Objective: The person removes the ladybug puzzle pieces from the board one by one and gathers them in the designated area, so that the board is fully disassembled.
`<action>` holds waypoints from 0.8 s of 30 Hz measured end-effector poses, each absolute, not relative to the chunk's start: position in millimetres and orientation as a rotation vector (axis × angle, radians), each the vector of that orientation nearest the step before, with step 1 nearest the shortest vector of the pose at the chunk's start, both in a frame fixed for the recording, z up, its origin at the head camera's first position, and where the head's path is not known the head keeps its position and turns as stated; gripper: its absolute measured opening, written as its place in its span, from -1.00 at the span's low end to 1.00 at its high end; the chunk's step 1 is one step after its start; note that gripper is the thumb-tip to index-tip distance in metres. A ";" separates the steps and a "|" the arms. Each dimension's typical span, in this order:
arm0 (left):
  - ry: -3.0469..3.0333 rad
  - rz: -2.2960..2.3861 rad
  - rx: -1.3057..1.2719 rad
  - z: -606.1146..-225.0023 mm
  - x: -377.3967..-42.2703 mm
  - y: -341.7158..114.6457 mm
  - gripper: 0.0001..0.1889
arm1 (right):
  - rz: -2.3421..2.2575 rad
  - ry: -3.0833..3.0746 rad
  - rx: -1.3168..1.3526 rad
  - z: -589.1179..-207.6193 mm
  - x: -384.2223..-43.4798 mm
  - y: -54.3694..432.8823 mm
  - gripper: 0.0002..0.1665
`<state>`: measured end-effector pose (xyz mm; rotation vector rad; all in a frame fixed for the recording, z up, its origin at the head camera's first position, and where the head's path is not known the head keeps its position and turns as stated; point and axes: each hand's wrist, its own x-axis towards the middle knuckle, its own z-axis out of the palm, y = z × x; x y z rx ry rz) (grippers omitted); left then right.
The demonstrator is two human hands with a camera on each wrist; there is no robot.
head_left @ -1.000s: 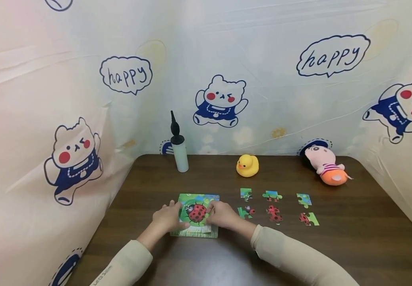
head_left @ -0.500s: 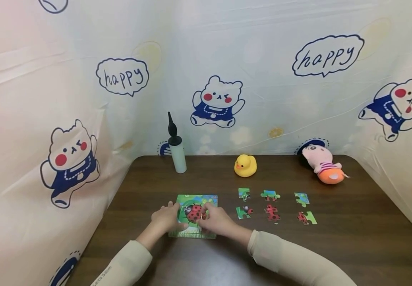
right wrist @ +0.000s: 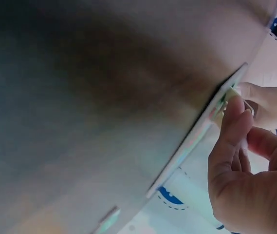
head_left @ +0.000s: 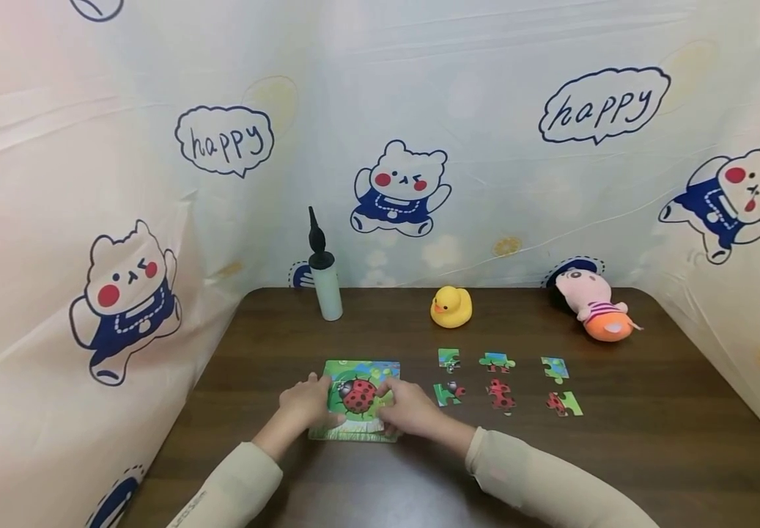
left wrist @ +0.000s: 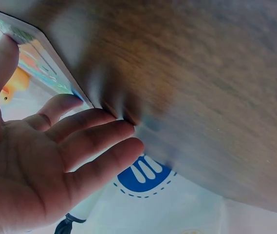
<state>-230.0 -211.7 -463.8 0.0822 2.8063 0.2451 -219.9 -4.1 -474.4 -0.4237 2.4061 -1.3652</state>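
A ladybug puzzle board with a green and blue border lies on the brown table in the head view. My left hand rests along its left edge, fingers fairly straight; in the left wrist view the thumb reaches over the board and the fingertips meet its rim. My right hand is at the right side of the picture, pinching a small puzzle piece between thumb and fingertips. The right wrist view shows that piece partly hidden by the fingers, close over the board.
Several loose ladybug puzzle pieces lie in two rows right of the board. Behind stand a hand pump and a yellow rubber duck. A pink plush toy lies at the back right, before a printed curtain.
My right hand moved left over the ladybug, then back to the right side of the picture, still pinching the piece. The left hand stayed at the board's edge.
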 end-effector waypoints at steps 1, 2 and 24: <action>2.805 0.238 0.082 -463.7 -229.9 -211.5 -0.07 | -1.353 2.408 -0.432 -473.3 -219.8 -4.4 -0.72; 2.805 0.233 0.080 -463.7 -230.0 -211.2 -0.07 | -1.341 2.410 -0.438 -472.3 -219.8 -4.7 -0.72; 2.779 0.195 0.057 -459.0 -232.6 -208.9 -0.06 | -1.029 2.585 -0.601 -456.3 -233.0 -26.7 -0.82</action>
